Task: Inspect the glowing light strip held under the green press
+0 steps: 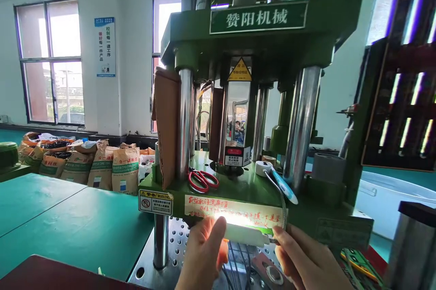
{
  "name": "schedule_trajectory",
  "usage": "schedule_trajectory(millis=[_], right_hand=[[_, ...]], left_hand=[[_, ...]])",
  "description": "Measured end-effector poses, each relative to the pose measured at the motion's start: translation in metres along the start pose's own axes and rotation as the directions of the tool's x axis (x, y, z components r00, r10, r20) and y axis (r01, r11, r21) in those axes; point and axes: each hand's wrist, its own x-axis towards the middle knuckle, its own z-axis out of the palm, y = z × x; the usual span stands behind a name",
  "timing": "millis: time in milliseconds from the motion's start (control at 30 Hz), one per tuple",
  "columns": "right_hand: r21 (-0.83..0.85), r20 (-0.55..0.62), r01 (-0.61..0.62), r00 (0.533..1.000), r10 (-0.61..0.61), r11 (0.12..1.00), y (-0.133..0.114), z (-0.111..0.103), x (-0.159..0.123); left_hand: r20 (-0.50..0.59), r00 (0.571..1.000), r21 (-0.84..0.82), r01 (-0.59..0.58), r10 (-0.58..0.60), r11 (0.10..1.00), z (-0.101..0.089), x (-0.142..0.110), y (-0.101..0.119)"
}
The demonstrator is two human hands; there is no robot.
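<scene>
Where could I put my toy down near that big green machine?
The green tabletop left of the machine, in front of the sacks, is bare. The machine's ledge is crowded: red scissors, tape roll. Below it, both hands hold a white piece.

Lots cut off or washed out here

Both wrists run off the bottom edge, glare from the light bar (pixel 243 232) blows out the handwritten note (pixel 235 210), and the press (pixel 259 99) top is cropped.
</scene>
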Motion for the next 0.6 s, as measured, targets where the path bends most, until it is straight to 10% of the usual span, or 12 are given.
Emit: schedule_trajectory(millis=[367, 600], right_hand=[[-0.349, 0.150, 0.041, 0.989, 0.013, 0.936, 0.014, -0.017, 0.023], [-0.671, 0.054, 0.041, 0.999, -0.007, 0.740, 0.009, -0.011, 0.022]], left_hand=[[-0.181, 0.976, 0.101, 0.141, -0.121, 0.985, 0.008, 0.016, -0.018], [-0.208, 0.977, 0.375, 0.044, 0.038, 0.926, 0.004, 0.016, -0.015]])
